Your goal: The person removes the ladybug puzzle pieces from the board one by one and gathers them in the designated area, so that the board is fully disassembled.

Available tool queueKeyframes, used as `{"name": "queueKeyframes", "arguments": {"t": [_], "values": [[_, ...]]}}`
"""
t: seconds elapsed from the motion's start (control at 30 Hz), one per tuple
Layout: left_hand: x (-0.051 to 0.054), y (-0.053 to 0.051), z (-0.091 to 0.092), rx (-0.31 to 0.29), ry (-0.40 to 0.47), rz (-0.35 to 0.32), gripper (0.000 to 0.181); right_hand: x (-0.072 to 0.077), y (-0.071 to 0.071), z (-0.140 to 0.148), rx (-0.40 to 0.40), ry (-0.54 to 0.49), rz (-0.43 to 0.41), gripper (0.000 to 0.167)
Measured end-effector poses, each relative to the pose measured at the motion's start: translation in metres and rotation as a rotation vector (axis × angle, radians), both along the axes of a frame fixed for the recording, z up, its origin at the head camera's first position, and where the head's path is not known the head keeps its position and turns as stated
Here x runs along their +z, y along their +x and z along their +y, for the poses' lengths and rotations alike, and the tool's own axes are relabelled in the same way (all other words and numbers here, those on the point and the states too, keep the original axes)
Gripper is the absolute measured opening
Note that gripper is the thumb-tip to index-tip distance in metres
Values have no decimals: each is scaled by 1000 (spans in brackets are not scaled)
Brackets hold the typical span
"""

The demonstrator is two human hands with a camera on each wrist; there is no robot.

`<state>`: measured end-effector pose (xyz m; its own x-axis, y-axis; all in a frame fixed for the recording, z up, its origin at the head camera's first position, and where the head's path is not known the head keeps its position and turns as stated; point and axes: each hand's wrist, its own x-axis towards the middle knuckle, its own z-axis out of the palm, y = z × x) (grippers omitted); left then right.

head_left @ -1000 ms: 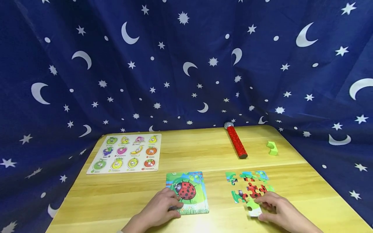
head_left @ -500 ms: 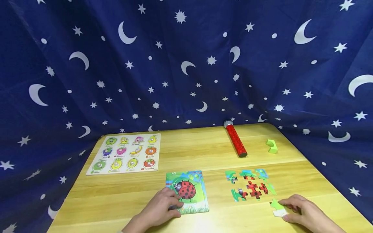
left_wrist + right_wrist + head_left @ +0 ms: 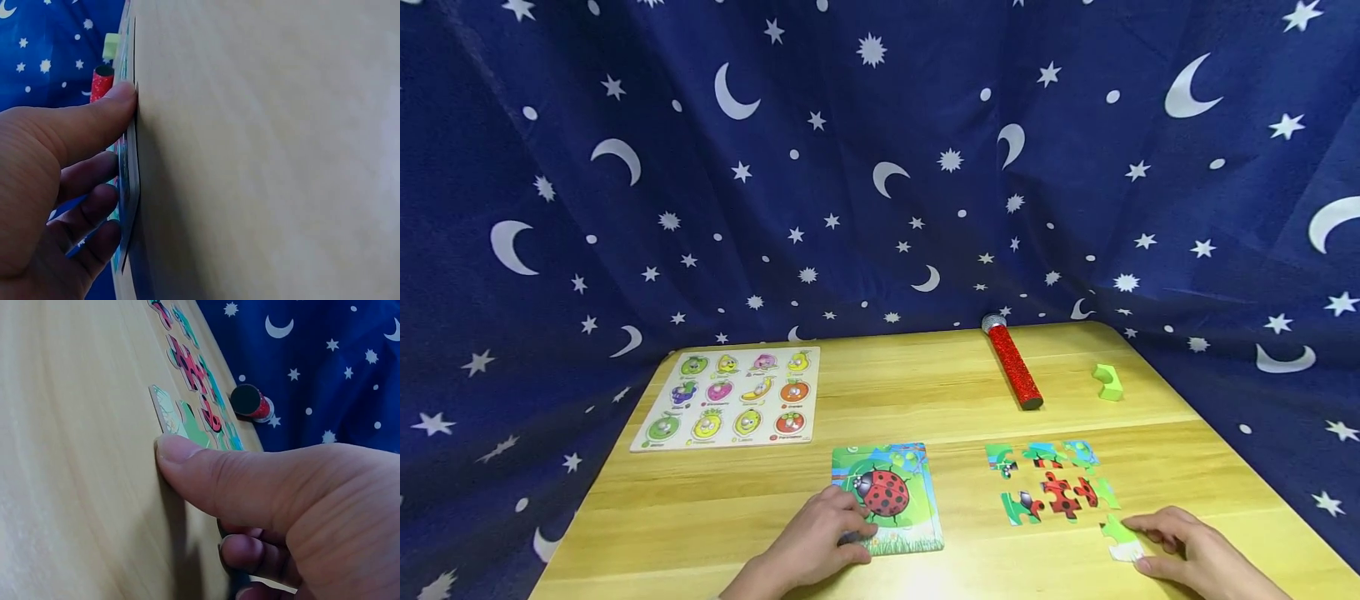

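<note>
A square ladybug puzzle board (image 3: 887,496) lies flat near the table's front. My left hand (image 3: 823,533) rests on its lower left corner, with relaxed fingers on the printed surface and the thumb at the front edge. To the right, my right hand (image 3: 1195,550) pinches a green and white jigsaw piece (image 3: 1122,537) between thumb and forefinger, low at the tabletop; whether it touches the wood I cannot tell. Several loose ladybug pieces (image 3: 1060,496) lie just beyond it, spaced in rough rows. In the right wrist view the thumb covers part of the pinched jigsaw piece (image 3: 170,409).
A white fruit peg puzzle (image 3: 722,400) lies at the back left of the wooden table (image 3: 895,392). Toward the back right are a red glittery microphone (image 3: 1015,367) and a light green notched block (image 3: 1107,382). A blue star-and-moon curtain (image 3: 880,208) hangs behind.
My right hand has carried the green and white piece right, from below the middle column to below the right column of pieces. The left hand has stayed on the puzzle board.
</note>
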<state>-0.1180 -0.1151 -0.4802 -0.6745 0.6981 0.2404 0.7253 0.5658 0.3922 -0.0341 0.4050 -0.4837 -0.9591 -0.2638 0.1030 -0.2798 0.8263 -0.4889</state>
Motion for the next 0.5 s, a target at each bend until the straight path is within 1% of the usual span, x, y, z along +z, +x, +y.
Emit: {"name": "queueKeyframes", "arguments": {"t": [0.07, 0.1, 0.23, 0.3, 0.5], "values": [[0, 0, 0, 4, -5, -5, 27, 0, 0, -1, -12, 10, -4, 39], [0, 0, 0, 4, -6, -4, 27, 1, -1, -1, -22, 19, -18, 40], [1, 0, 0, -1, -4, 7, 28, 5, -3, 0, -70, 49, -129, 50], [1, 0, 0, -2, -4, 8, 28, 6, -4, 0, -82, 53, -155, 54], [1, 0, 0, -5, -8, 9, 28, 6, -5, 1, -76, 58, -156, 55]]}}
